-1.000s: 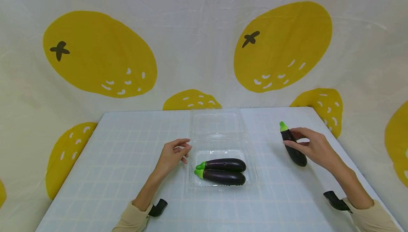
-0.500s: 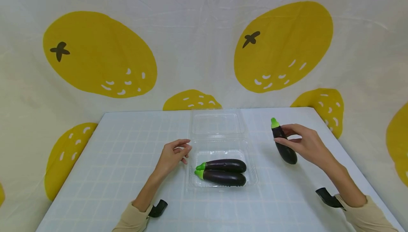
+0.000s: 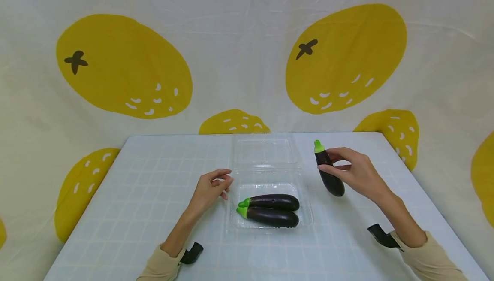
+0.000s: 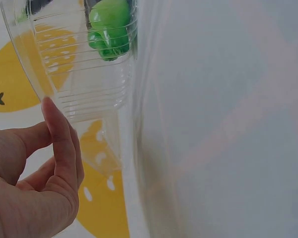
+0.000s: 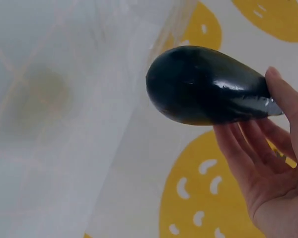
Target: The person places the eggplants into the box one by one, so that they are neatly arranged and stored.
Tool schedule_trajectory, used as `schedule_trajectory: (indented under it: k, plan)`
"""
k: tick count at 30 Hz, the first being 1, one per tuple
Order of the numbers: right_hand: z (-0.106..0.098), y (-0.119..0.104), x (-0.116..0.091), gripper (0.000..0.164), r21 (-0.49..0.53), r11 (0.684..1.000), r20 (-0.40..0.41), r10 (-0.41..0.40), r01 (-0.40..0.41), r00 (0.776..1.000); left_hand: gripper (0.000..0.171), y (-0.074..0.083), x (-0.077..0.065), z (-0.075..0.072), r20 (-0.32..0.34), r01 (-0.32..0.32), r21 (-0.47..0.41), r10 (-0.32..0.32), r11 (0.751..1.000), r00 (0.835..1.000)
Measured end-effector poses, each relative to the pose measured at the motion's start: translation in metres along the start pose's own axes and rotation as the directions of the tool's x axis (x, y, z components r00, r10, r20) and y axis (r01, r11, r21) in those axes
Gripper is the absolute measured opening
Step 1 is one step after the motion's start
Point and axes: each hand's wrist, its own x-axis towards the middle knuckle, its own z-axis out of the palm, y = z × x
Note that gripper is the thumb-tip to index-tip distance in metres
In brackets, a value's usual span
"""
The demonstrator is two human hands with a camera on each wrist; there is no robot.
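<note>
My right hand (image 3: 356, 173) pinches a dark purple eggplant (image 3: 331, 178) between thumb and fingers, to the right of a clear plastic clamshell container (image 3: 305, 219). Its green stem end points up and away; the right wrist view shows the rounded end of this eggplant (image 5: 198, 87) close up. Two more eggplants, a rear one (image 3: 275, 201) and a front one (image 3: 272, 216), lie side by side in the container's base, green ends to the left. At the base's left rim, my left hand (image 3: 208, 191) has loosely bent fingers, a fingertip (image 4: 48, 106) at or touching the rim.
The container's clear lid (image 3: 264, 150) lies folded back behind its base, close to the table's far edge. A pale checked cloth covers the table (image 3: 162, 212). Behind it hangs a light curtain (image 3: 239, 58) with large yellow fruit prints.
My right hand has carried the held eggplant leftward and slightly farther back, closer to the container. The left hand and the two eggplants in the container have stayed in place.
</note>
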Motion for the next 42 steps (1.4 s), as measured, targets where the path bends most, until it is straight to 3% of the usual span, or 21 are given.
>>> schedule_trajectory:
  k: [9,22,33,42]
  plan:
    - [0.009,-0.015,0.011,0.041,0.029,0.999,-0.008,-0.040,0.040,0.999,0.038,0.001,0.001,0.001,-0.009,0.002,0.012,-0.002,1.000,1.000]
    - [0.029,-0.039,0.025,0.044,0.104,0.988,0.045,-0.118,0.113,0.992,0.039,0.001,0.000,0.001,-0.001,-0.004,0.002,0.004,1.000,1.000]
    - [0.048,-0.061,0.036,0.044,0.141,0.972,0.129,-0.205,0.187,0.970,0.038,0.000,0.000,0.001,-0.009,0.003,-0.005,-0.003,1.000,1.000]
    - [0.065,-0.070,0.042,0.042,0.094,0.973,0.218,-0.228,0.212,0.949,0.037,0.001,0.000,0.000,0.000,-0.016,-0.002,0.016,1.000,1.000]
